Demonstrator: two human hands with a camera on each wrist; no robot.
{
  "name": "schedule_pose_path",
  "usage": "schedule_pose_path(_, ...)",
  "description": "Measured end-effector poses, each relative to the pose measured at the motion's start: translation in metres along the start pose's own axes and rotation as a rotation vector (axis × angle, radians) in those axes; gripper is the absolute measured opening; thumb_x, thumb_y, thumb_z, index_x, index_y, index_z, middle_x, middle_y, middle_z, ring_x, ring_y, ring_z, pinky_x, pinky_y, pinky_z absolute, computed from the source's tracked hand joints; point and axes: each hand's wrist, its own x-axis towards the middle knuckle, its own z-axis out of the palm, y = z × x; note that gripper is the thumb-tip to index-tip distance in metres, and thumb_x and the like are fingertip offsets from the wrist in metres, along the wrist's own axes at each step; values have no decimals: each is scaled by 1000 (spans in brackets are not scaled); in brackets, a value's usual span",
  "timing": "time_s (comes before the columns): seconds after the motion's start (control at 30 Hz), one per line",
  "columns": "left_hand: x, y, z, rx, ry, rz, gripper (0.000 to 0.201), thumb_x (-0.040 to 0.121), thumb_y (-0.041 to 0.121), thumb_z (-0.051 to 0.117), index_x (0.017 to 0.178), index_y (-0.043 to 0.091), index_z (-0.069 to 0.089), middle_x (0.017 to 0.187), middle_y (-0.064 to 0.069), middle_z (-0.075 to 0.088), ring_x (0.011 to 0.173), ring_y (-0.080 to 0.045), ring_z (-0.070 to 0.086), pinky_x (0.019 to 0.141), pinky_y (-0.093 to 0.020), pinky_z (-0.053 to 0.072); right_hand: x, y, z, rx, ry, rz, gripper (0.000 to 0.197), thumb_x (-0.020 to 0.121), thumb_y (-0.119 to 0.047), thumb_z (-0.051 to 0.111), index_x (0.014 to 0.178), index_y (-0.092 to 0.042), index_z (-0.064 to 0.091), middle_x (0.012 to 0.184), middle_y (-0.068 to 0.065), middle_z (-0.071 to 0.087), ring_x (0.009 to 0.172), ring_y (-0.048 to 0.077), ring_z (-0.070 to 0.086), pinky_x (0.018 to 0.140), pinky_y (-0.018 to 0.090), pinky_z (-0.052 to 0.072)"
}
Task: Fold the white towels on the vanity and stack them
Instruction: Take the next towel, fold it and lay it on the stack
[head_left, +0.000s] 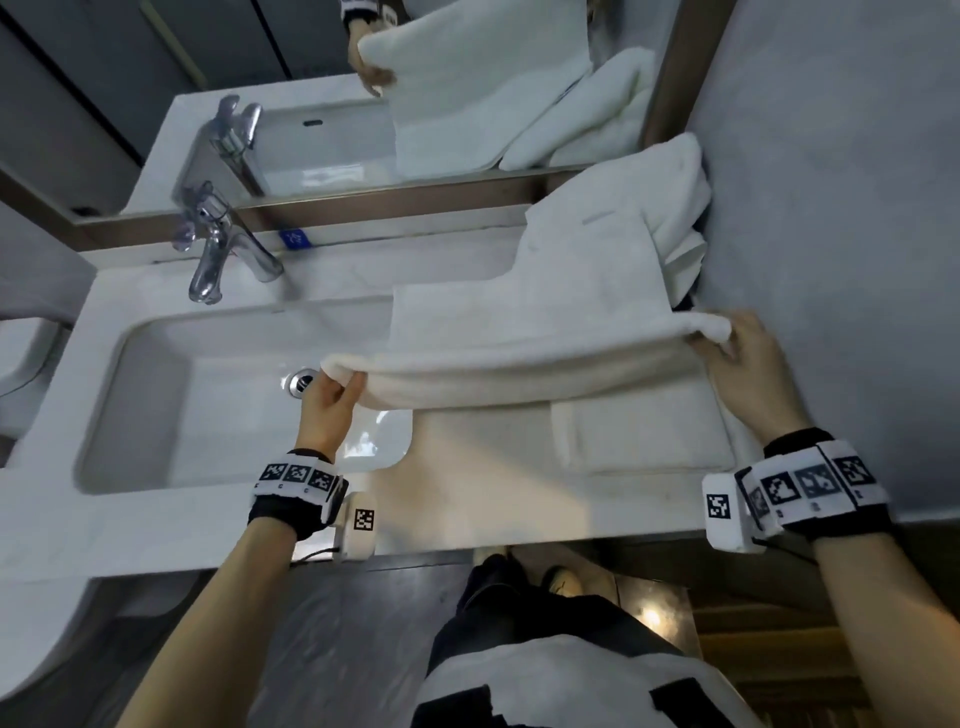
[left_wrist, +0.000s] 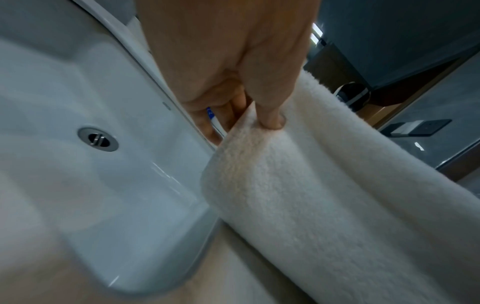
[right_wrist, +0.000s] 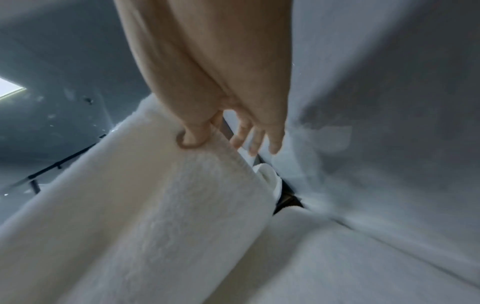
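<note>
Blur smears the right wrist view, so the folded towel (right_wrist: 363, 267) under the held white towel (head_left: 519, 332) reads only as a pale mass. The towel's far edge at 12 o'clock merges with the crumpled towels (head_left: 675, 208) against the wall. Left hand (head_left: 330, 402) pinches one corner at 9 o'clock above the sink (head_left: 156, 415); right hand (head_left: 748, 364) pinches the other at 3 o'clock. Faucet (head_left: 213, 260) stands at 10 o'clock, below the mirror (head_left: 363, 78).

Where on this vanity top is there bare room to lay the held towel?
Bare counter lies between the sink basin and the folded towel; a thin strip runs behind the basin by the faucet. The right end against the wall is crowded by the piled towels.
</note>
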Motion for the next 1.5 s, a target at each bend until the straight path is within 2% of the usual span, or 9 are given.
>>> schedule_pose_path(0.23, 72, 11, 15, 31, -24, 38, 9, 98, 23, 45, 99, 16, 51, 91, 0, 53, 82, -9, 51, 77, -23, 42, 73, -32, 38, 153, 107, 56, 32, 100, -22, 42, 120, -1, 55, 116, 18, 61, 102, 18, 54, 79, 21, 40)
schedule_pose_path(0.47, 140, 20, 38, 222, -57, 14, 38, 96, 22, 49, 65, 19, 28, 63, 3, 28, 58, -11, 28, 53, -21, 27, 130, -28, 61, 100, 116, 137, 33, 98, -22, 45, 89, 8, 50, 91, 25, 58, 80, 18, 46, 59, 24, 29)
schedule_pose_path(0.63, 167, 7, 51, 275, -158, -143, 39, 94, 22, 50, 62, 18, 28, 61, 2, 29, 57, -14, 29, 53, -25, 26, 144, -19, 69, -12, 123, 183, 32, 96, -24, 48, 73, -2, 48, 87, 20, 56, 82, 27, 52, 73, 33, 40)
schedule_pose_path(0.77, 180, 4, 60, 173, -233, -300, 19, 92, 23, 55, 94, 10, 41, 81, -1, 49, 80, -20, 49, 68, -26, 42, 151, -21, 73, -66, 113, 283, 31, 92, -32, 54, 91, -1, 53, 112, 26, 58, 106, 35, 55, 88, 37, 42)
schedule_pose_path(1.0, 185, 8, 72, 127, -279, -460, 61, 93, 44, 48, 136, 11, 22, 94, 0, 51, 95, -25, 55, 84, -36, 47, 153, -32, 71, -4, -22, 442, 62, 89, -53, 50, 129, -6, 44, 132, 11, 52, 122, 29, 49, 97, 29, 37)
schedule_pose_path(1.13, 178, 10, 73, 137, -299, -502, 61, 91, 42, 54, 129, -4, 40, 117, -20, 58, 106, -34, 59, 96, -47, 48, 147, -31, 68, 88, -215, 453, 51, 93, -46, 49, 126, -7, 54, 125, 11, 60, 119, 29, 54, 105, 37, 41)
schedule_pose_path(1.3, 160, 30, 46, -14, -251, -400, 32, 90, 34, 60, 97, 5, 48, 94, -12, 58, 79, -23, 59, 69, -34, 51, 134, -43, 46, 145, -110, 311, 45, 95, -37, 51, 129, -9, 52, 127, 6, 59, 116, 22, 55, 100, 30, 42)
schedule_pose_path(1.4, 145, 53, 20, -157, -276, -227, 20, 93, 24, 56, 90, 5, 60, 86, -7, 68, 80, -23, 64, 75, -34, 53, 124, -55, 31, 200, -52, 237, 43, 94, -36, 53, 130, -11, 53, 118, -4, 57, 106, 12, 54, 81, 12, 43)
schedule_pose_path(1.5, 128, 78, 0, -243, -308, -66, 14, 94, 18, 54, 97, 8, 64, 91, 0, 73, 86, -15, 69, 83, -31, 55, 116, -67, 15, 161, -4, 159, 43, 92, -37, 55, 129, -14, 54, 114, -7, 56, 106, 11, 53, 82, 18, 40)
